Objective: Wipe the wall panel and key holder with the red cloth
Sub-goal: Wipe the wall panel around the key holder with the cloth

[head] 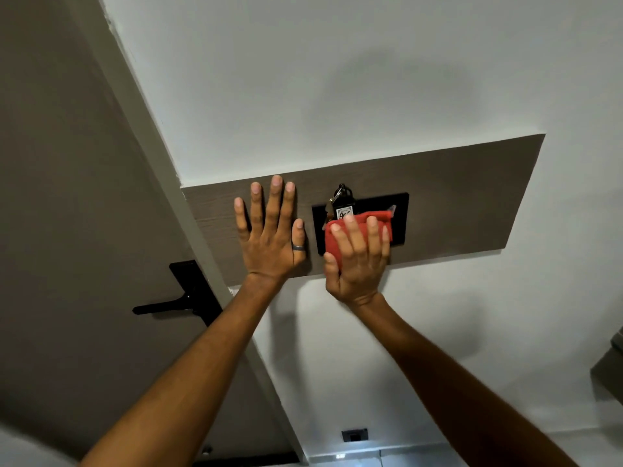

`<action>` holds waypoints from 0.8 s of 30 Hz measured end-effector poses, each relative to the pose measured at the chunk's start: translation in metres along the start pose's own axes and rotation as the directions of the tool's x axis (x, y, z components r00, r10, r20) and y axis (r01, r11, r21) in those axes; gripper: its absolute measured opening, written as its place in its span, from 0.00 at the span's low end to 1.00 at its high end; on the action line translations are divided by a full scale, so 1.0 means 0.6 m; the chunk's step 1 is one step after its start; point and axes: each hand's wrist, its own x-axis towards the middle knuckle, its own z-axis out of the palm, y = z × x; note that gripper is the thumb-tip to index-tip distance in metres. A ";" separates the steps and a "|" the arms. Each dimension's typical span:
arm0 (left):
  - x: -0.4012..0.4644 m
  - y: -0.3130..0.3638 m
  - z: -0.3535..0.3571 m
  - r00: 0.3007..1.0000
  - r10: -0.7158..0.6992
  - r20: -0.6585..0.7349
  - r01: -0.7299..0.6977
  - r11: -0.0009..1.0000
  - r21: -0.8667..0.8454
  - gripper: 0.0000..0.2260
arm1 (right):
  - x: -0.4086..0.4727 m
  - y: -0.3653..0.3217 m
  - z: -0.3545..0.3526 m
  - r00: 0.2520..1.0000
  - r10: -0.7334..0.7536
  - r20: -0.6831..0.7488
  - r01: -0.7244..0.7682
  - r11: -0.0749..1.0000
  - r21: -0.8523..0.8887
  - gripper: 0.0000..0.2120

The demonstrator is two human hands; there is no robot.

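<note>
A brown wood-grain wall panel (455,197) runs across the white wall. A black key holder (401,214) is set in its middle, with a key and a black tag (342,205) hanging at its upper left. My right hand (357,261) presses a folded red cloth (337,244) flat against the key holder and covers most of its lower half. My left hand (269,234) lies flat on the panel just left of the holder, fingers spread, a grey ring on the thumb, holding nothing.
A brown door (67,197) with a black lever handle (178,298) stands to the left, behind a pale door frame (161,163). A small black wall socket (354,434) sits low on the white wall. A grey furniture edge (610,369) shows at the right.
</note>
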 end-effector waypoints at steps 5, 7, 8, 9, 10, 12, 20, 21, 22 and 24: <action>-0.005 -0.003 0.009 1.000 -0.011 -0.010 0.011 1.000 -0.002 0.28 | 0.023 0.065 -0.008 0.963 -0.268 0.009 0.268 0.962 -0.058 0.19; -0.002 0.000 0.005 1.000 -0.009 -0.007 0.009 1.000 0.010 0.27 | 0.026 0.059 -0.013 0.982 -0.188 0.002 0.188 0.981 -0.039 0.20; 0.001 0.002 0.003 1.000 -0.013 0.004 0.013 1.000 0.009 0.27 | 0.031 0.062 -0.017 0.983 -0.183 0.009 0.183 0.983 -0.013 0.20; 0.002 0.000 0.000 1.000 -0.014 0.013 0.014 1.000 0.004 0.27 | 0.039 0.068 -0.022 0.980 -0.197 0.023 0.197 0.980 0.012 0.21; 0.002 0.000 -0.002 1.000 -0.014 0.008 0.014 1.000 -0.002 0.26 | 0.050 0.080 -0.028 0.974 -0.224 0.041 0.222 0.974 0.037 0.21; 0.003 0.006 -0.008 0.999 -0.032 0.012 0.032 0.999 -0.015 0.25 | 0.074 0.109 -0.034 0.959 -0.273 0.079 0.270 0.962 0.040 0.22; 0.030 0.126 -0.051 0.997 -0.031 0.071 0.050 0.961 -0.272 0.23 | 0.079 0.181 -0.089 0.921 -0.312 0.232 0.299 0.950 0.094 0.21; 0.030 0.151 -0.055 0.996 0.022 0.083 0.003 0.957 -0.289 0.24 | 0.074 0.189 -0.106 0.926 -0.274 0.259 0.259 0.961 0.092 0.20; 0.027 0.183 -0.057 0.993 0.066 0.100 -0.032 0.951 -0.308 0.24 | 0.068 0.201 -0.129 0.932 -0.221 0.288 0.202 0.975 0.097 0.20; 0.010 0.247 -0.059 0.982 0.102 0.160 -0.040 0.935 -0.352 0.24 | 0.048 0.221 -0.179 0.938 -0.030 0.345 -0.023 0.989 0.148 0.19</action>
